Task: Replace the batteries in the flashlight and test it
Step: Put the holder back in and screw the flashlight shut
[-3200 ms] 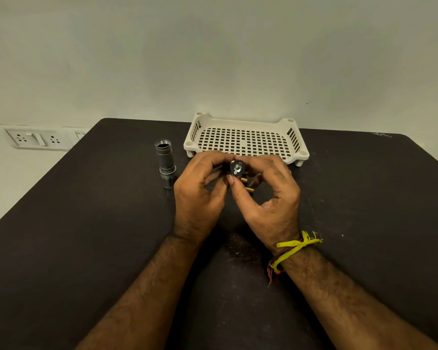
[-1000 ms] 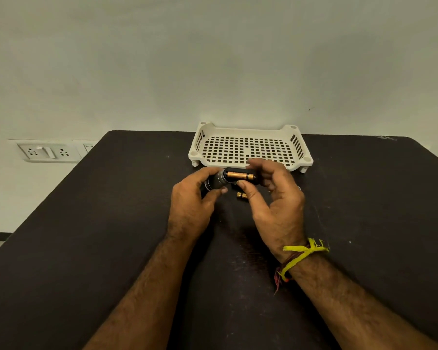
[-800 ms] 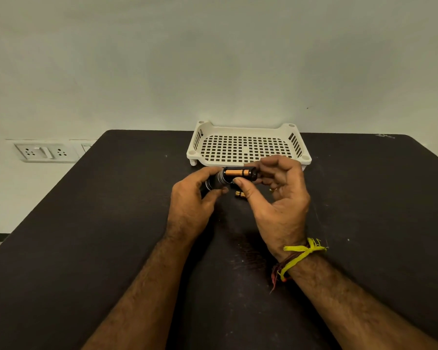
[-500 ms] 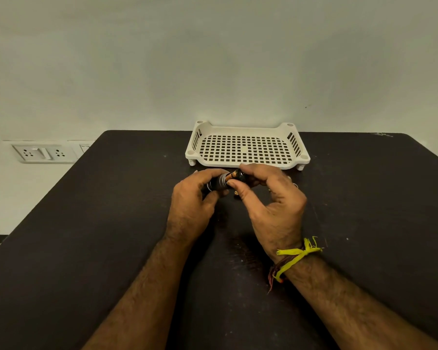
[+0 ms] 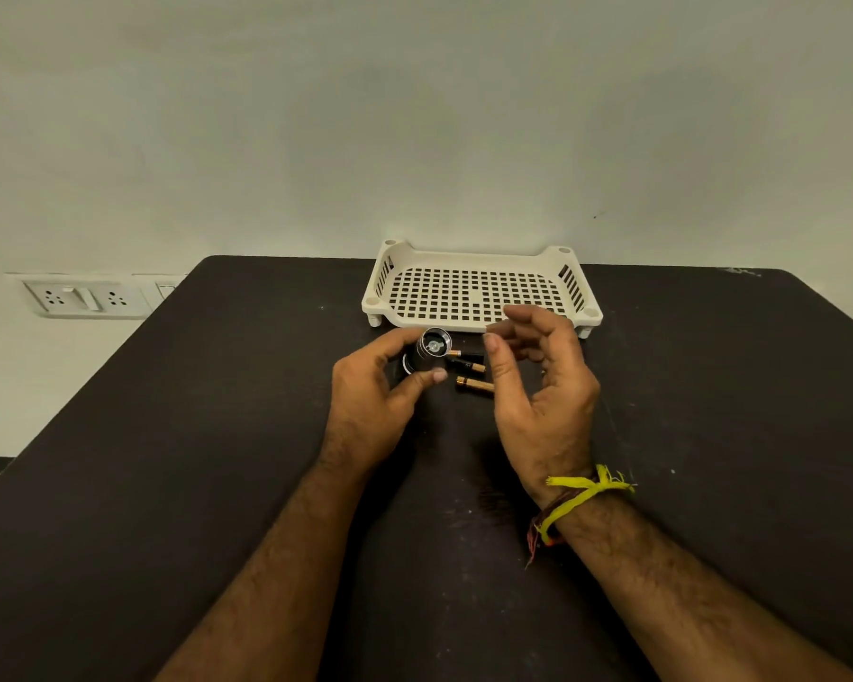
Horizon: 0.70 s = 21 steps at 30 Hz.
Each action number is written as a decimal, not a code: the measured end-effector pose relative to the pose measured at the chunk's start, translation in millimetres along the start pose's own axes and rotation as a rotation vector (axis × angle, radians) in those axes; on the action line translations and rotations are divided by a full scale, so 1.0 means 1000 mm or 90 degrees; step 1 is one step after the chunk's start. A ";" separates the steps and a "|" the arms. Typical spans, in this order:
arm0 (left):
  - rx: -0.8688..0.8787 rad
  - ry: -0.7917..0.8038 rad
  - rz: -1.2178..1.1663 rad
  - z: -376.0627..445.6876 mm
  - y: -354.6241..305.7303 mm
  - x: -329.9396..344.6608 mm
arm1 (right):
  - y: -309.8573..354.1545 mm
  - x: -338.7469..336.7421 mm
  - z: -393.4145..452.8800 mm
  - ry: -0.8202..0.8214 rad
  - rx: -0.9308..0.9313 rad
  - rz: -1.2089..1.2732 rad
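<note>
Battery loading, we judge, is the step in hand.
Our left hand point(image 5: 373, 391) grips the flashlight body point(image 5: 427, 354); the right hand point(image 5: 538, 386) hangs relaxed, holding nothing (loose batteries point(image 5: 474, 384) beside it), so closing it comes next.

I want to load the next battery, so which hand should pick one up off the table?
Probably the right hand: it holds nothing and hovers beside the loose batteries, while the left hand grips the flashlight body.

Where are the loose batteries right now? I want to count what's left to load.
In the head view, the loose batteries lie on the table at centre, between the left hand holding the flashlight body and the right hand.
</note>
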<state>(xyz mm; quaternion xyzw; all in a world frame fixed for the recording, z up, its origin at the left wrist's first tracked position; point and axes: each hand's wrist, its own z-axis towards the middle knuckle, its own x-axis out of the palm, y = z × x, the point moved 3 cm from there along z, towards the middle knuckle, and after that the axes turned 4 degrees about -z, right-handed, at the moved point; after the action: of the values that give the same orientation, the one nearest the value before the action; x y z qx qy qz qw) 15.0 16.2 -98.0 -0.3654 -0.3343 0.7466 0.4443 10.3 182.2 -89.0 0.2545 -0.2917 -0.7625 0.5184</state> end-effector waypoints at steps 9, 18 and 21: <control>0.007 0.014 0.031 -0.002 0.002 0.003 | -0.022 -0.017 0.008 0.022 0.170 -0.409; 0.021 0.006 0.070 -0.002 0.001 0.003 | -0.039 -0.030 0.013 0.050 0.311 -0.524; -0.015 0.000 0.045 -0.001 0.005 0.002 | -0.047 -0.029 0.015 0.080 0.330 -0.539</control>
<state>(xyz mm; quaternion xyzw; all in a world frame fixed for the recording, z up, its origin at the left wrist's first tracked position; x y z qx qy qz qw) 13.4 16.0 -102.7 -0.3822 -0.3296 0.7579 0.4133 -20.6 226.3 -109.1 0.5162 -0.3109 -0.7918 0.0999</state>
